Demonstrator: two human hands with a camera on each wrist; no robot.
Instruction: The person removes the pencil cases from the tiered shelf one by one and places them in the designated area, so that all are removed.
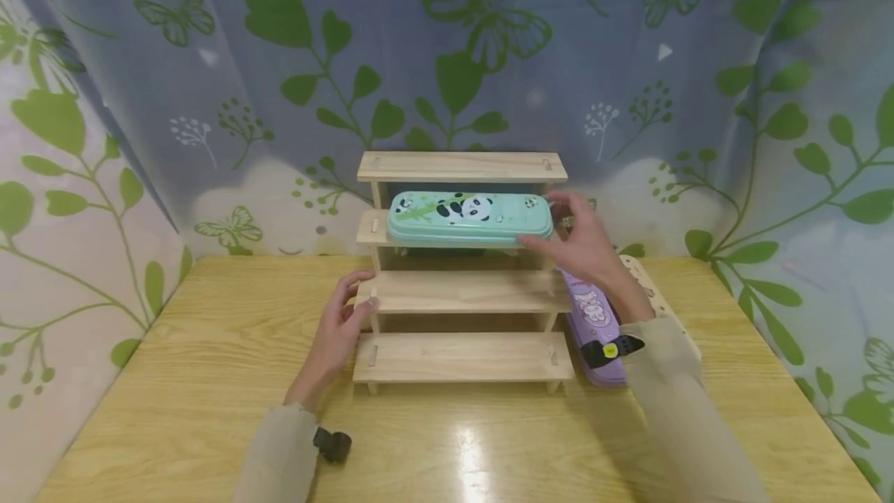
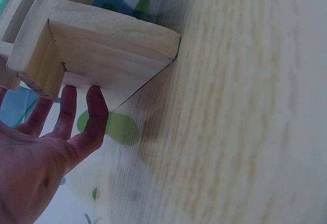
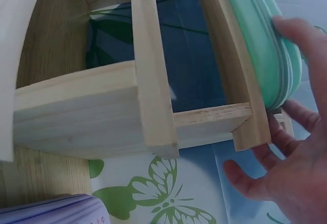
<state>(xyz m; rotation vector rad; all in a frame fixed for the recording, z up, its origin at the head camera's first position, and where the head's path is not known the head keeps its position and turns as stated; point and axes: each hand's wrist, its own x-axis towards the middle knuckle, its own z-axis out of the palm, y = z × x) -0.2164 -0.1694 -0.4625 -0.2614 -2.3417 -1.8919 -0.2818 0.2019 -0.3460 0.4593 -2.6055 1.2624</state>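
Observation:
A mint-green pencil case with panda pictures lies lengthwise on the second step from the top of a wooden stepped rack. My right hand holds its right end, thumb at the front edge and fingers behind. In the right wrist view the case sits along the step's board, with the thumb on its side. At the rack's left end my left hand grips the third step, thumb on top. The left wrist view shows fingertips of that hand against the rack's side panel.
Right of the rack a purple pencil case with a cartoon figure lies on the wooden table, partly under my right forearm. Beside it is a cream case with brown spots. A leaf-patterned curtain hangs behind.

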